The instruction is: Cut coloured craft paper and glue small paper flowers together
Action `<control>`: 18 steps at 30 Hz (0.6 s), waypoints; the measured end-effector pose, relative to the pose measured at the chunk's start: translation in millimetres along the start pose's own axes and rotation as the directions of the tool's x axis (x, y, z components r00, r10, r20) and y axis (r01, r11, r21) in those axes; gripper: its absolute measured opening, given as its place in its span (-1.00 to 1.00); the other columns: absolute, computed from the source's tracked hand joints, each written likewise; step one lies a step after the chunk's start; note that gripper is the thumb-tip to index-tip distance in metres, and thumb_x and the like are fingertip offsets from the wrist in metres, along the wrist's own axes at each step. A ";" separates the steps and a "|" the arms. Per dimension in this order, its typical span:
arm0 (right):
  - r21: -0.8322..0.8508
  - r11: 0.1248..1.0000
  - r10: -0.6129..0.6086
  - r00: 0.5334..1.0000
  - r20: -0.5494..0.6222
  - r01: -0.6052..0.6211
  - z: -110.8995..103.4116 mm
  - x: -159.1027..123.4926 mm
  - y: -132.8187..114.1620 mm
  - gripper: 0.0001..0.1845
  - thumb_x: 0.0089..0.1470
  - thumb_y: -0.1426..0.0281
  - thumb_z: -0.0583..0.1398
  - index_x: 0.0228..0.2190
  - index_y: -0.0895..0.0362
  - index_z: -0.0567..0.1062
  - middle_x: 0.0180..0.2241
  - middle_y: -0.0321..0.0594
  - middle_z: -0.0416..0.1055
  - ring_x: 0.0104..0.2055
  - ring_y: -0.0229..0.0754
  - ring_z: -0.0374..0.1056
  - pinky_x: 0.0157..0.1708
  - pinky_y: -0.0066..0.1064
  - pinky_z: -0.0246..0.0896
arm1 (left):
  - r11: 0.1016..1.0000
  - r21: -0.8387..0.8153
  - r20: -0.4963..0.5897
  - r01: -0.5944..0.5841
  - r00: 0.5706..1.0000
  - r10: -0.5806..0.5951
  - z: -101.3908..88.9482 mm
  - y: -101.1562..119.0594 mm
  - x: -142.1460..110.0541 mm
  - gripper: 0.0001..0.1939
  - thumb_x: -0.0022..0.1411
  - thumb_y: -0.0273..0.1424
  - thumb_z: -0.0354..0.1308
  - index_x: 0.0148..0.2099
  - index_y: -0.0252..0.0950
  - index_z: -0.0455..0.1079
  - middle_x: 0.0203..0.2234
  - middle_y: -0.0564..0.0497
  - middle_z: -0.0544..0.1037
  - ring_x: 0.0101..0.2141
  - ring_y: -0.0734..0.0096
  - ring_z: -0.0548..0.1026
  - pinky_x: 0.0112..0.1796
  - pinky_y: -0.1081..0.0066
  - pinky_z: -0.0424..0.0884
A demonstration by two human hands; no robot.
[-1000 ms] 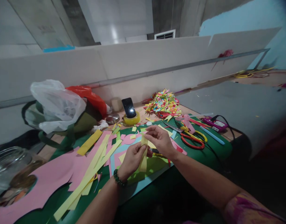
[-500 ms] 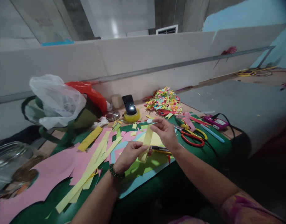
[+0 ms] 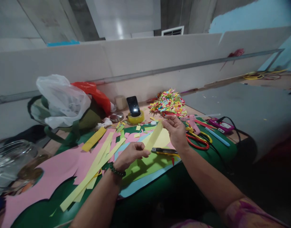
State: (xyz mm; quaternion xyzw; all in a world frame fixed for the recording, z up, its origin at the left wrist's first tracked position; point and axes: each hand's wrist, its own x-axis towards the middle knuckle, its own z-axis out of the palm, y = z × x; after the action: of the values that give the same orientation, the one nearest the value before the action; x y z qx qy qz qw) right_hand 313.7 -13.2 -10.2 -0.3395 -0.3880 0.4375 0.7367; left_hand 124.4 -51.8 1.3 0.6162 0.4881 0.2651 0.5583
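At the bottom edge, two bare forearms reach in, with a patterned sleeve (image 3: 246,210) at the lower right. The left hand (image 3: 130,156), a dark bead bracelet (image 3: 117,170) at its wrist, is at the centre of the frame. Its thumb and fingers are closed to a narrow pinch on the lower end of a pale yellow strip (image 3: 154,138). The strip slants up to the right, between the two hands, to the right hand (image 3: 176,130), whose thumb and fingertips pinch its upper end; the other fingers are curled.

Just below and right of the strip is a black and yellow cutter (image 3: 165,151), with a green sheet (image 3: 145,169) and a light blue sheet (image 3: 133,187) under the hands. At the left, a large pink sheet (image 3: 57,167) and long yellow strips (image 3: 88,175) lie on a green surface (image 3: 42,212). Right of centre are red-handled scissors (image 3: 199,144), a pink glue gun (image 3: 193,123) and a light blue stick (image 3: 218,136).

Farther off, a phone (image 3: 133,106) leans upright at a yellow tape roll (image 3: 136,118), with a heap of multicoloured paper pieces (image 3: 170,103) to its right. A white plastic bag (image 3: 63,101) and a red bag (image 3: 94,95) stand at the left, before a pale wall (image 3: 145,52) with a metal rail (image 3: 159,69).
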 end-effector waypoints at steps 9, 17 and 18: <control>-0.085 0.996 -0.036 0.997 0.075 0.042 2.3 -8.2 -13.5 -0.57 -0.28 0.25 0.39 -0.35 0.10 0.39 -0.56 -0.39 0.46 -0.49 -0.28 0.38 -0.35 -0.38 0.32 | 0.965 0.231 0.075 -0.121 0.992 0.106 -10.3 -4.3 1.1 -0.66 -0.10 -0.16 0.33 -0.57 -0.31 0.34 -0.64 0.12 0.39 -0.53 0.48 0.31 -0.47 0.47 0.18; -0.334 0.918 -0.056 0.902 0.428 0.215 24.9 -32.0 -23.4 -0.72 -0.04 0.24 0.28 -0.30 0.13 0.40 -0.48 -0.29 0.49 -0.40 -0.21 0.45 -0.34 -0.38 0.31 | 0.983 0.026 0.076 -0.182 0.981 0.180 -1.0 6.3 -4.2 -0.65 -0.06 -0.13 0.32 -0.35 -0.33 0.59 -0.49 0.01 0.56 -0.38 0.32 0.43 -0.33 0.41 0.30; -0.325 0.922 -0.053 0.899 0.435 0.212 26.0 -31.7 -22.3 -0.70 -0.01 0.21 0.26 -0.28 0.13 0.40 -0.45 -0.27 0.50 -0.37 -0.21 0.45 -0.31 -0.37 0.32 | 0.983 0.004 0.015 -0.184 0.983 0.184 0.2 6.0 -4.3 -0.66 -0.07 -0.12 0.32 -0.41 -0.33 0.59 -0.55 0.02 0.54 -0.43 0.36 0.41 -0.35 0.42 0.28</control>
State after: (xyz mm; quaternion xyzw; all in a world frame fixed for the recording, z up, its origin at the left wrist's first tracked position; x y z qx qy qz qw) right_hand 289.7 -46.4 11.9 -0.3409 -0.6334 0.3683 0.5891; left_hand 124.7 -55.2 8.0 0.6622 0.4257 0.3099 0.5331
